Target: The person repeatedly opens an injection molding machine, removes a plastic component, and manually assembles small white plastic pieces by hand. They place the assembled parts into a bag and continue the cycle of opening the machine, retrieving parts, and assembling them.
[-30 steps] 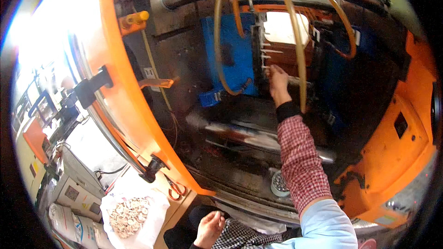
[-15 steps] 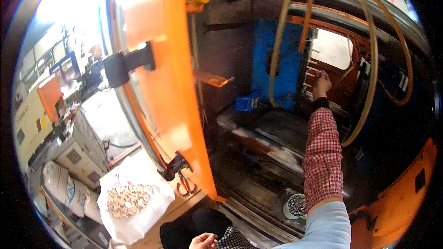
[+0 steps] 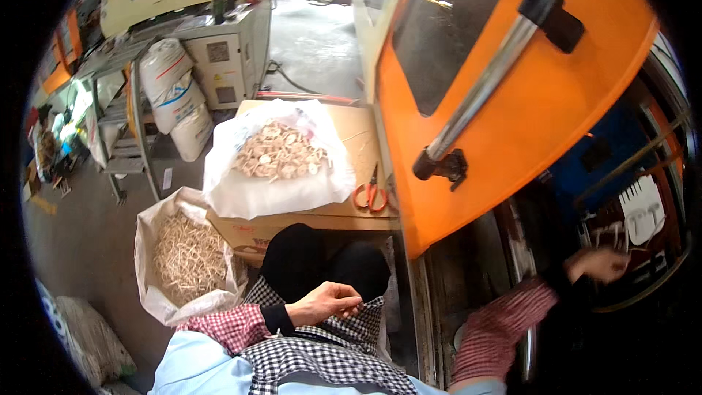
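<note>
My left hand (image 3: 327, 303) rests over my lap, by the black-and-white checked apron (image 3: 314, 362). Its fingers are curled together, and whatever may be in them is hidden. At the far right, my right hand (image 3: 604, 265) reaches inside the machine, blurred, its fingers bent closed. Pale, thin branched pieces (image 3: 608, 235) show right beside those fingers; I cannot tell whether they are gripped or only near. Behind them a bright window (image 3: 643, 212) has small dark T shapes and prongs outlined against it.
An orange machine door (image 3: 512, 102) with a metal handle bar (image 3: 482, 88) stands between my hands. On a cardboard box (image 3: 365, 146) lie a white bag (image 3: 234, 201) of beige pieces and red-handled scissors (image 3: 371, 197). A woven sack (image 3: 150, 271) of thin beige sticks stands left.
My view has swung left and down, bringing the sack and my left arm into sight. My right hand stays inside the machine, now lower and further right in the picture.
</note>
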A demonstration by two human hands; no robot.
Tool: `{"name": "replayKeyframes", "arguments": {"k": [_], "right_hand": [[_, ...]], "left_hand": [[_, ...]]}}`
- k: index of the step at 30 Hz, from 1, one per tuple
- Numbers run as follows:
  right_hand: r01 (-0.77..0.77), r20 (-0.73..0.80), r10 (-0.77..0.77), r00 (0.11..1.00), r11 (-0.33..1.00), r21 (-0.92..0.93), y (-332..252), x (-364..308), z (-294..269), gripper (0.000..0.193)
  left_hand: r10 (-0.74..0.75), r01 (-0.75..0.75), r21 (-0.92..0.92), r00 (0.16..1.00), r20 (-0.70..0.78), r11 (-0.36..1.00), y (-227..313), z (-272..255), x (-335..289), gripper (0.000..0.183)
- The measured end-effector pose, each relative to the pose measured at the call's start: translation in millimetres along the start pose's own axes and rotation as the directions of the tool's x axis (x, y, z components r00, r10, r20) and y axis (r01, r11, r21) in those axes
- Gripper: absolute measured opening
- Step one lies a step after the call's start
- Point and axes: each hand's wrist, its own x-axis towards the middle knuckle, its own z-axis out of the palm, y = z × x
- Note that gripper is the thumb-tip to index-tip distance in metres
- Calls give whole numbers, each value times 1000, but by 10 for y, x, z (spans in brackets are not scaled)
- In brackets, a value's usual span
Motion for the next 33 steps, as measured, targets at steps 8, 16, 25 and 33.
{"name": "replayKeyframes", "arguments": {"k": [8, 16, 25, 33], "right_hand": [[-211, 890, -432, -145, 892, 399, -1189, -2761, -2237, 13], [-104, 798, -330, -504, 941, 323, -1158, -4136, -1782, 25], [-60, 915, -85, -394, 996, 67, -904, -2287, -2133, 17], [78, 991, -27, -134, 996, 38, -921, -992, -1918, 13]], "left_hand": [[40, -55, -69, 978, -205, 996, 14, -389, -376, 18], [138, -238, -131, 844, -519, 962, 194, -518, -577, 18], [211, -223, -124, 972, -103, 967, 548, 258, 46, 18], [119, -99, -82, 946, 303, 992, 904, 1366, 734, 18]]}}
